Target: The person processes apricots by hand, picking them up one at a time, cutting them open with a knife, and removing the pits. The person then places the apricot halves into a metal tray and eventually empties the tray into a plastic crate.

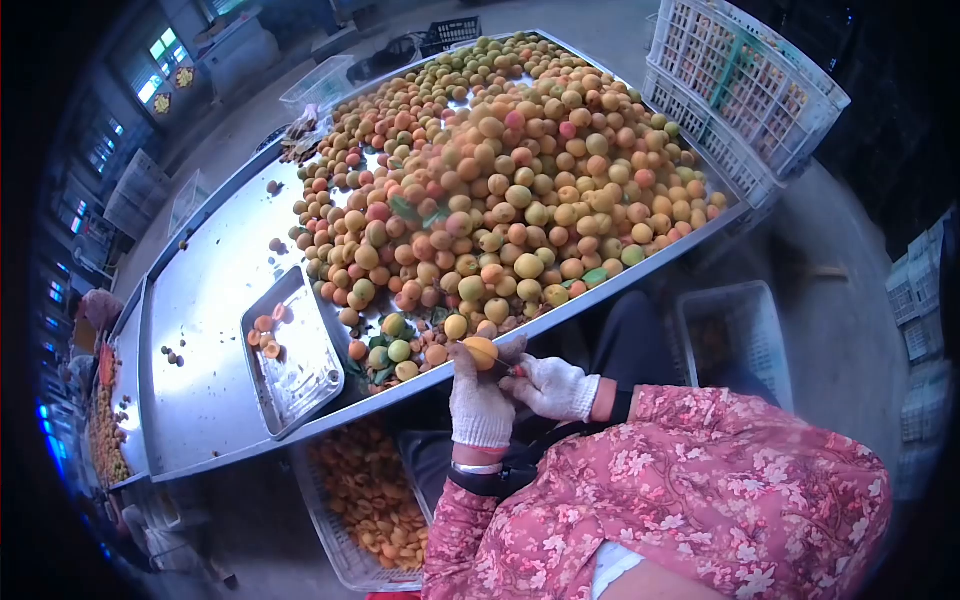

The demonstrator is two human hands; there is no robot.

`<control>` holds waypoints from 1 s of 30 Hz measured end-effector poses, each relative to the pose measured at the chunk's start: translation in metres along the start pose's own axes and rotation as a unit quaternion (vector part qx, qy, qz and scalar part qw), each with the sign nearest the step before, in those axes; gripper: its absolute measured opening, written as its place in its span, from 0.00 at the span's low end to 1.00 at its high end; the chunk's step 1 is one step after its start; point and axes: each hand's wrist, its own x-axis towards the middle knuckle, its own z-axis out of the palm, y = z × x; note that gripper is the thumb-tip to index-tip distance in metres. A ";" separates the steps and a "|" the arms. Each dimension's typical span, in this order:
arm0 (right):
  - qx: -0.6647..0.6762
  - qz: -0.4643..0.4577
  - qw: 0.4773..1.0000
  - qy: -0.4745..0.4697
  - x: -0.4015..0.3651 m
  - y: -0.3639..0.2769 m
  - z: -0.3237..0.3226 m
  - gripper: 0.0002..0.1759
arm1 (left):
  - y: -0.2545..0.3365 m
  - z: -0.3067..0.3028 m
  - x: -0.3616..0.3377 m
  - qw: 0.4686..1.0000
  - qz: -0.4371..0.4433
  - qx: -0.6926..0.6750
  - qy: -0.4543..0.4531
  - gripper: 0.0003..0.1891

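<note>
My left hand (480, 408), in a white knitted glove with dark-stained fingertips, is closed around an orange-yellow apricot (480, 352) at the table's front edge. Close against the fruit from the right comes my right hand (560, 388), gloved the same way. Its fingers are wrapped round a small red-handled tool (517, 371), whose working end is hidden at the apricot. Just beyond both hands, loose apricots (400, 351) and green leaves lie along the edge. To the left, a shallow metal tray (300, 378) holds several apricot halves (265, 335).
A large heap of apricots (530, 190) covers much of the metal table (205, 300). Below the edge, a crate (340, 560) holds many apricot halves. Another plastic crate (735, 300) stands right of my legs. Stacked white crates (745, 80) rise at the table's right corner.
</note>
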 end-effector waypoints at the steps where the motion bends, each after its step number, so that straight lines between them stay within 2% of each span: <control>1: 0.000 0.011 1.000 -0.020 0.000 0.001 0.001 0.23 | -0.001 -0.007 0.000 1.000 0.002 0.017 -0.019 0.33; 3: 0.028 -0.053 0.998 0.023 0.001 -0.007 0.002 0.20 | 0.004 -0.005 -0.005 1.000 -0.010 0.008 -0.014 0.31; 4: -0.004 -0.062 0.998 0.003 0.003 -0.009 -0.002 0.20 | 0.006 -0.003 -0.008 0.999 -0.007 0.003 -0.046 0.29; 5: -0.038 -0.064 0.997 -0.012 0.006 -0.010 -0.006 0.21 | 0.006 0.001 -0.008 0.998 0.022 0.043 -0.038 0.28; 7: -0.023 -0.035 0.998 -0.052 0.016 -0.008 -0.011 0.22 | 0.001 -0.004 -0.004 0.995 0.052 0.045 -0.067 0.26; 9: -0.013 -0.019 0.997 -0.070 0.015 -0.027 -0.028 0.23 | 0.003 0.007 -0.004 0.997 0.063 0.032 -0.044 0.23; 10: -0.012 0.026 0.997 -0.078 0.014 -0.027 -0.027 0.23 | 0.003 0.013 -0.005 0.996 0.074 0.050 -0.032 0.23; 11: -0.013 0.027 0.997 -0.072 0.013 -0.027 -0.027 0.23 | 0.004 0.015 -0.006 0.994 0.087 0.067 -0.017 0.23; 14: 0.084 0.001 0.995 -0.060 0.009 -0.017 -0.014 0.23 | 0.001 -0.004 0.003 0.998 0.034 0.045 0.012 0.25; 15: 0.090 -0.032 0.994 -0.058 0.011 0.000 -0.002 0.23 | -0.005 -0.015 0.002 0.986 0.098 0.130 -0.020 0.24; 17: 0.148 -0.015 0.984 -0.100 0.009 0.011 0.000 0.24 | -0.008 -0.004 -0.003 0.988 0.082 0.131 -0.005 0.23; 18: 0.269 0.161 0.937 -0.153 0.006 -0.016 -0.021 0.24 | -0.009 -0.004 -0.002 0.989 0.067 0.129 -0.003 0.23; 19: 0.367 0.334 0.844 -0.203 0.002 -0.038 -0.039 0.24 | -0.007 -0.008 -0.004 0.990 0.051 0.131 -0.001 0.23; 21: 0.337 0.203 0.900 -0.185 0.002 -0.018 -0.028 0.23 | -0.003 -0.004 -0.004 0.996 0.029 0.086 -0.026 0.23; 22: 0.334 0.200 0.900 -0.194 0.004 -0.011 -0.022 0.23 | -0.001 -0.006 -0.005 0.996 0.038 0.084 -0.021 0.23; 23: 0.188 0.092 0.970 -0.124 0.005 -0.006 -0.017 0.22 | 0.000 -0.006 -0.004 0.998 0.032 0.048 -0.026 0.23; 24: 0.036 -0.019 0.998 -0.046 0.004 -0.002 -0.013 0.22 | 0.002 -0.007 -0.004 0.999 0.022 0.014 -0.031 0.22; 25: 0.038 -0.021 0.998 -0.049 0.003 -0.006 -0.016 0.22 | 0.003 -0.008 -0.004 0.999 0.025 0.014 -0.029 0.22; 28: -0.054 -0.059 0.995 0.059 -0.004 -0.020 -0.027 0.22 | 0.010 -0.010 -0.007 0.994 -0.006 -0.099 -0.048 0.24; 30: -0.010 -0.071 0.993 0.089 0.000 -0.024 -0.032 0.26 | 0.011 -0.016 -0.009 0.993 -0.018 -0.109 -0.045 0.24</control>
